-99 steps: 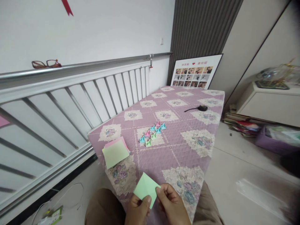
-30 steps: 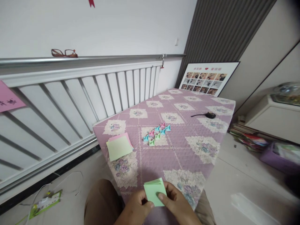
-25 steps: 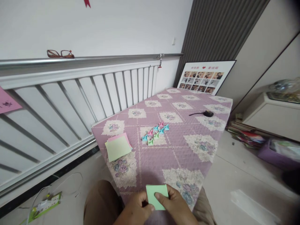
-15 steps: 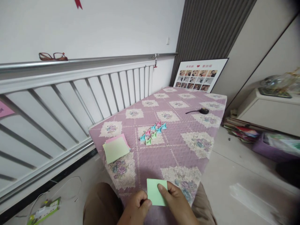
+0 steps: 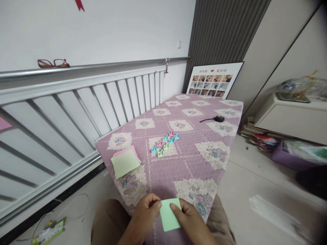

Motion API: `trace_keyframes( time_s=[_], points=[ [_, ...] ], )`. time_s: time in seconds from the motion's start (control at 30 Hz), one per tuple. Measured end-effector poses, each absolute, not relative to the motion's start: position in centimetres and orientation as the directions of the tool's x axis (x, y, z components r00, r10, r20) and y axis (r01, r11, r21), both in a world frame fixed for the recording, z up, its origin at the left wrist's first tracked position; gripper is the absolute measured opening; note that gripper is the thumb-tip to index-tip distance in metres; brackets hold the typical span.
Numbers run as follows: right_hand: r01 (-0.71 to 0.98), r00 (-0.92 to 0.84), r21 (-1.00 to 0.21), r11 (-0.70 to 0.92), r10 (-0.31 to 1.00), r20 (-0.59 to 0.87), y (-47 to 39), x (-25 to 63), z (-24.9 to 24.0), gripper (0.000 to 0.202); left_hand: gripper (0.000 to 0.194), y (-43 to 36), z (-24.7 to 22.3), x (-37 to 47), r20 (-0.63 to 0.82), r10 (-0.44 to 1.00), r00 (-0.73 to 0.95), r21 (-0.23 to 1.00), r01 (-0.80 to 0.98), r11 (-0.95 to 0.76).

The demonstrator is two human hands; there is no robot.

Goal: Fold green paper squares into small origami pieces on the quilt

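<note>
Low over the table's (image 5: 176, 170) near end, the left hand (image 5: 143, 214) pinches the green paper (image 5: 169, 219) by its far-left corner, the right hand (image 5: 192, 219) by its right side.

Home room: floral tablecloth (image 5: 189, 163), white radiator (image 5: 107, 102), framed photo collage (image 5: 214, 80).

"What's in the hands?"

"A green paper square (image 5: 170, 215). The left hand (image 5: 146, 215) pinches its upper left corner; the right hand (image 5: 189, 217) grips its right side, thumb on top."

"And on the floral tablecloth (image 5: 167, 175)?"

"Small folded paper pieces (image 5: 166, 146) in pink, blue and green, near a stack of paper sheets (image 5: 125, 164), pale green on top."
</note>
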State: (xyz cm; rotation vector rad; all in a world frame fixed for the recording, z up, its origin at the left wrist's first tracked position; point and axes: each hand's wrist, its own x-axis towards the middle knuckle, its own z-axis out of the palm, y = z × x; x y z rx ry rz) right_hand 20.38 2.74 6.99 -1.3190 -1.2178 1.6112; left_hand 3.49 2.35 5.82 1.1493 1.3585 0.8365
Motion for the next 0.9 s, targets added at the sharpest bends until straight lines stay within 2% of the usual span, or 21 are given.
trace_keyframes(
  time_s=[0.17,0.33,0.43,0.5,0.6,0.8,0.9],
  points=[
    [0.086,-0.223,-0.956,-0.28,0.93,-0.292,2.7,20.8,7.4,0.035,0.019,2.7,5.1,3.9,-0.263,0.965,0.01,0.944,0.21,0.255],
    [0.12,-0.24,-0.953,-0.277,0.924,-0.298,2.9,21.0,6.7,0.034,0.013,2.3,5.2,4.2,-0.33,0.933,0.146,0.937,0.173,0.304],
    [0.145,-0.253,-0.955,-0.259,0.923,-0.289,3.3,21.2,6.1,0.029,0.003,2.7,5.0,4.5,-0.33,0.928,0.171,0.917,0.293,0.272],
    [0.141,-0.242,-0.961,-0.237,0.933,-0.266,3.6,21.7,5.6,0.022,0.007,3.2,4.3,4.7,-0.336,0.934,0.118,0.875,0.406,0.263],
    [0.161,-0.226,-0.972,-0.174,0.952,-0.207,4.0,22.8,4.4,0.013,0.008,3.8,3.2,5.0,-0.318,0.946,0.059,0.848,0.464,0.256],
    [0.381,-0.07,-0.922,-0.065,0.993,-0.099,4.0,23.6,2.3,0.003,0.01,4.0,1.9,5.4,-0.297,0.952,0.067,0.821,0.527,0.219],
    [0.438,-0.061,-0.898,-0.037,0.996,-0.071,4.0,23.3,1.9,0.005,0.02,4.0,1.8,5.2,-0.285,0.955,0.076,0.73,0.664,0.165]
  ],
)
